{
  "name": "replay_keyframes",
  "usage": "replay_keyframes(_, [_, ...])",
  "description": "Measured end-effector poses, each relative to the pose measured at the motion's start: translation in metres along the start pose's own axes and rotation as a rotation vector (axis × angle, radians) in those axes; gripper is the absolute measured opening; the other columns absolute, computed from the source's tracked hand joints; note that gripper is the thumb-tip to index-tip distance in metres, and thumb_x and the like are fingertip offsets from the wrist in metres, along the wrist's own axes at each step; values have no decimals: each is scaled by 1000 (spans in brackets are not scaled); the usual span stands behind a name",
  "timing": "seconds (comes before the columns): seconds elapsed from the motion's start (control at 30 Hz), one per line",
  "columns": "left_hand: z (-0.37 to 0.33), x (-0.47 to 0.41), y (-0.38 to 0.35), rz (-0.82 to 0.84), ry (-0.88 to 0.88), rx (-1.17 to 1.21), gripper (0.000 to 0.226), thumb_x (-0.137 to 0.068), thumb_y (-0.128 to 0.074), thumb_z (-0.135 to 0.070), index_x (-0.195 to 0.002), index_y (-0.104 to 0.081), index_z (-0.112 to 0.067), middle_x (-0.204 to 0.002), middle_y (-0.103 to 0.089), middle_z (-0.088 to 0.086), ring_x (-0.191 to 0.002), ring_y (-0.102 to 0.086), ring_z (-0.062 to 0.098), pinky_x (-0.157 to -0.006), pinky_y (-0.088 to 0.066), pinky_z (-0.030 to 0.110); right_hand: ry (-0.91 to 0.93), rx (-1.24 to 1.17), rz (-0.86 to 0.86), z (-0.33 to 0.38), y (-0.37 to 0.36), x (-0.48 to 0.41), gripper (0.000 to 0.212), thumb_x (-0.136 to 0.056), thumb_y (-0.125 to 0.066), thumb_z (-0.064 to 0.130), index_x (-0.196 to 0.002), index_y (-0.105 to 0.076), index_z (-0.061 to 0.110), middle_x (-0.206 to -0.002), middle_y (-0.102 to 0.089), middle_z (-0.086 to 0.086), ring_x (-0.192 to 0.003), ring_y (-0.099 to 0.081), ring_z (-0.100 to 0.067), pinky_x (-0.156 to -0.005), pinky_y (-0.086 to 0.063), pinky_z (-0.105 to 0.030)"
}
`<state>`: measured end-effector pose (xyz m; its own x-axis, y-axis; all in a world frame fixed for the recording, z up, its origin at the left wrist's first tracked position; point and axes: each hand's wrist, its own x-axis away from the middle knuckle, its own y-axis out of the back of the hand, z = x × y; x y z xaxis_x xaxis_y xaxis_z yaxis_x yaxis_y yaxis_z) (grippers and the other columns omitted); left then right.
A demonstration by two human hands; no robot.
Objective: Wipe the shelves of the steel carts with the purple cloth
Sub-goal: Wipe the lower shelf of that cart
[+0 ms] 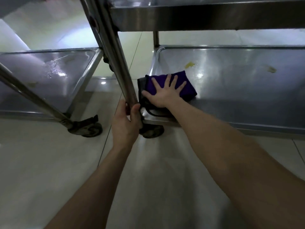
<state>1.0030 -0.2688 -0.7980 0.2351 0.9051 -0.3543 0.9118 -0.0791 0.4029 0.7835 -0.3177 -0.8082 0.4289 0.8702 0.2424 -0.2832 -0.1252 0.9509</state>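
Note:
Two steel carts stand side by side on a tiled floor. My right hand (164, 93) lies flat with spread fingers on the folded purple cloth (186, 87), pressing it on the near left corner of the right cart's bottom shelf (239, 90). Yellowish smears (190, 64) mark that shelf beyond the cloth. My left hand (126, 123) grips the right cart's near left upright post (113, 52) just above its wheel. The left cart's bottom shelf (54, 75) shows wet streaks.
The right cart's upper shelf (198, 15) overhangs the bottom one. Caster wheels (87, 128) sit at the near corners of both carts. A narrow gap of floor (115, 80) separates the carts. Glossy tiles (49, 162) spread in front.

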Motion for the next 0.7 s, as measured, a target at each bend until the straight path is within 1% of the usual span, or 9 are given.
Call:
replay_keyframes(0.17, [-2, -8, 5, 59, 10, -25, 9, -107, -61, -40, -114, -63, -35, -94, -74, -13, -91, -71, 0, -73, -46, 6, -41, 0, 25, 8, 12, -28, 114, -74, -6, 107, -169, 8, 47, -174, 25, -25, -157, 26, -56, -111, 22, -85])
replay_keyframes(0.33, [-15, -6, 9, 107, 77, -7, 9, -109, -65, -31, -118, -63, -33, -100, -74, -10, -93, -70, -3, -74, -47, 4, 171, 50, -2, -15, -12, 56, 105, -77, -1, 104, -168, 8, 51, -178, 20, -17, -162, 20, -47, -120, 18, -78])
replay_keyframes(0.4, [-23, -5, 11, 111, 104, -37, 7, -109, -65, -31, -116, -63, -31, -97, -73, -11, -86, -67, -9, -69, -45, 3, 279, 66, -1, -33, -16, 97, 97, -86, -15, 99, -169, 1, 51, -180, 14, -15, -164, 15, -44, -123, 13, -76])
replay_keyframes(0.43, [-27, -4, 11, 104, 124, -59, 5, -109, -65, -31, -114, -63, -30, -95, -72, -9, -83, -66, -9, -67, -43, 2, 337, 86, -15, -44, -18, 115, 92, -92, -29, 91, -170, -5, 49, -180, 8, -14, -165, 10, -43, -125, 8, -75])
replay_keyframes(0.5, [-32, -2, 9, 84, 186, -74, 5, -109, -63, -32, -112, -62, -29, -97, -72, -4, -79, -66, -7, -65, -43, 5, 409, 114, -60, -69, -19, 141, 82, -101, -57, 62, -171, -18, 43, -180, -8, -11, -166, -4, -38, -129, -3, -71])
replay_keyframes(0.53, [-34, 1, 6, 72, 217, -88, 6, -109, -63, -33, -113, -60, -29, -100, -72, -3, -81, -67, -4, -69, -49, 13, 414, 95, -76, -79, -18, 149, 79, -103, -64, 47, -170, -24, 40, -179, -17, -9, -165, -11, -34, -130, -7, -67])
replay_keyframes(0.57, [-36, 5, 3, 60, 252, -113, 9, -109, -63, -32, -114, -59, -27, -104, -72, -1, -86, -69, 2, -76, -55, 26, 409, 56, -82, -87, -16, 156, 76, -102, -68, 34, -169, -30, 37, -176, -26, -7, -164, -18, -31, -131, -11, -63])
replay_keyframes(0.63, [-41, 21, -3, 71, 346, -162, 23, -104, -66, -24, -124, -58, -17, -114, -71, 9, -102, -72, 26, -89, -60, 47, 402, -49, -65, -97, -7, 168, 69, -98, -71, 19, -161, -46, 31, -163, -47, -6, -153, -39, -30, -127, -26, -55])
replay_keyframes(0.7, [-51, 43, -8, 237, 472, -249, 39, -100, -66, -19, -137, -55, -10, -123, -71, 17, -114, -68, 41, -96, -57, 49, 359, -162, -15, -107, 11, 190, 57, -95, -70, 10, -148, -59, 28, -141, -62, -4, -130, -57, -29, -109, -44, -48])
